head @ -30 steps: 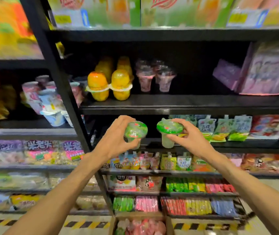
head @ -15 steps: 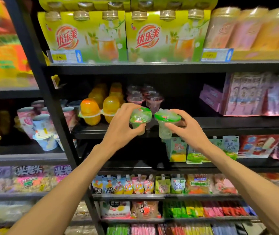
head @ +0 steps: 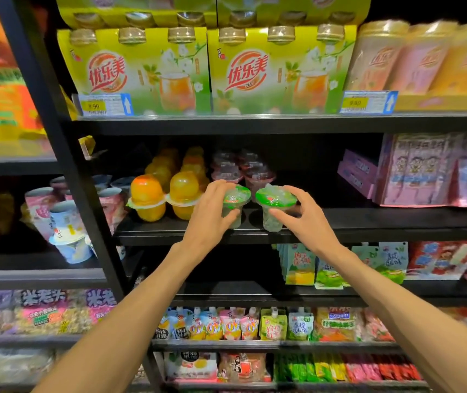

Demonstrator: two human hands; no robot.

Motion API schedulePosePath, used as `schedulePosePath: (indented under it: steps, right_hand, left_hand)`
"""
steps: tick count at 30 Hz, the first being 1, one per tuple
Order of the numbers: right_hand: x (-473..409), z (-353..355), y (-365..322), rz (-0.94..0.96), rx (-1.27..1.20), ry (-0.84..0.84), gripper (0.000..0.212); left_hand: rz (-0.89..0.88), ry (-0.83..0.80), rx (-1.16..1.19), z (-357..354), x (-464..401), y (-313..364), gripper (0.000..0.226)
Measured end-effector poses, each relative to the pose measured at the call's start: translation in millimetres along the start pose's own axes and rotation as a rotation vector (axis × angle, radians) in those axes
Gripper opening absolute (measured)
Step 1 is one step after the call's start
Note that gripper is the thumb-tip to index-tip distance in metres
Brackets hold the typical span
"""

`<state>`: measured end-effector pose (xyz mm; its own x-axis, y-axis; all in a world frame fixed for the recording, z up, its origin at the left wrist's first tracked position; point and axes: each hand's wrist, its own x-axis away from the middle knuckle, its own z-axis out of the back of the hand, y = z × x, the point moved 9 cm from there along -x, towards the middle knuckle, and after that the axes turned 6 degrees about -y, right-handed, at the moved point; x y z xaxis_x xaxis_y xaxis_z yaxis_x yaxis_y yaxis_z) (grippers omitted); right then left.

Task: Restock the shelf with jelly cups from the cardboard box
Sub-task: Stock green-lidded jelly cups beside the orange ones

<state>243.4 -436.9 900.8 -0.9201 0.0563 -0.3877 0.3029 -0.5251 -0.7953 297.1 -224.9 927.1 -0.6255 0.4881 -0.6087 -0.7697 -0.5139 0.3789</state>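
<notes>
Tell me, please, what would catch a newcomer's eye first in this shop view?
Two hands at centre, the left hand and right hand, each hold a green-lidded jelly cup at the front edge of the black shelf. Behind them to the left stand orange jelly cups, and above sit bright yellow-green drink packs.

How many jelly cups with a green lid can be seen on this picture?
2. One is in the left hand: left green-lidded cup. The other, right green-lidded cup, is in the right hand. Others may be hidden.

Green-lidded clear jelly cups (head: 236, 207) beside orange jelly cups (head: 147, 197).
</notes>
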Motion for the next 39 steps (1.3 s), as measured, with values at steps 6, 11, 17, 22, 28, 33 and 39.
schedulePosePath:
  steps: [6, 11, 17, 22, 28, 33, 39]
  right_hand:
    - [-6.3, -4.2, 4.6, -0.019, 0.026, 0.007, 0.068]
    - [-10.1, -7.1, 14.0, -0.016, 0.098, 0.007, 0.075]
    - [-18.8, -13.5, 14.2, -0.023, 0.086, 0.014, 0.073]
    - [-31.0, -20.8, 18.5, -0.049, 0.095, 0.048, 0.072]
    - [-38.6, -24.7, 14.2, -0.066, 0.104, 0.134, 0.067]
    - [-36.9, -26.7, 10.5, -0.084, 0.111, 0.168, 0.063]
    - [-36.0, -26.6, 10.2, -0.130, 0.150, 0.116, 0.080]
  left_hand:
    - [0.096, -0.007, -0.078, -11.1, -6.9, -16.7, 0.057]
    - [0.111, -0.001, -0.084, -14.4, -10.6, -20.7, 0.053]
    - [0.123, -0.019, -0.094, -16.2, -11.5, -24.0, 0.054]
    - [0.127, -0.039, -0.114, -15.3, -12.5, -23.7, 0.054]
    - [0.120, -0.045, -0.129, -14.2, -12.7, -21.9, 0.055]
    - [0.139, -0.056, -0.160, -15.2, -13.7, -23.6, 0.056]
    - [0.231, -0.111, -0.180, -14.1, -9.1, -23.0, 0.064]
